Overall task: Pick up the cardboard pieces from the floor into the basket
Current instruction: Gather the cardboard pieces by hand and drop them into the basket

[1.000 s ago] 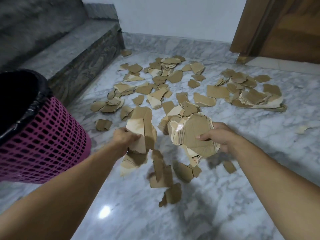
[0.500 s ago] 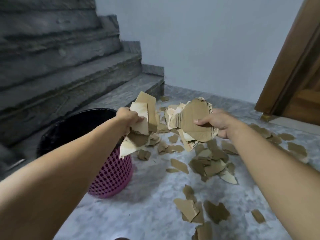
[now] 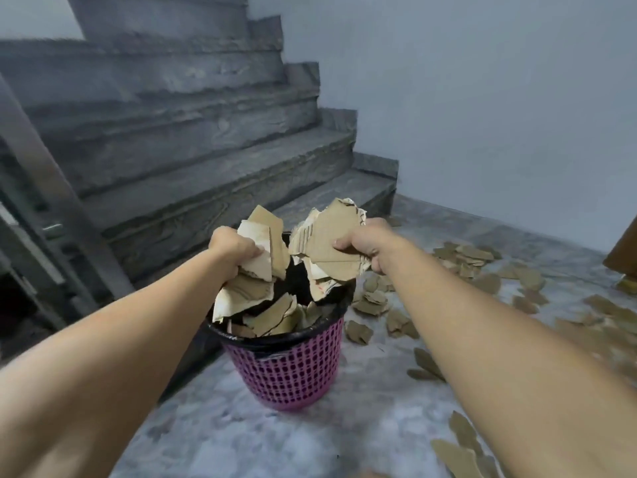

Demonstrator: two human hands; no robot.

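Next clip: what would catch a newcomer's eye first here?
Two hands in the centre: the left hand and right hand each grip a bunch of torn cardboard over the pink basket, which has a black liner and already holds pieces. More scraps litter the marble floor to the right, with grey stairs behind.

Your hands hold tan and cream cardboard pieces (image 3: 324,250) over a pink basket (image 3: 289,370) dotted with holes and lined in black, on a grey-and-white marbled floor (image 3: 362,436) beside dark grey veined stairs (image 3: 193,132).
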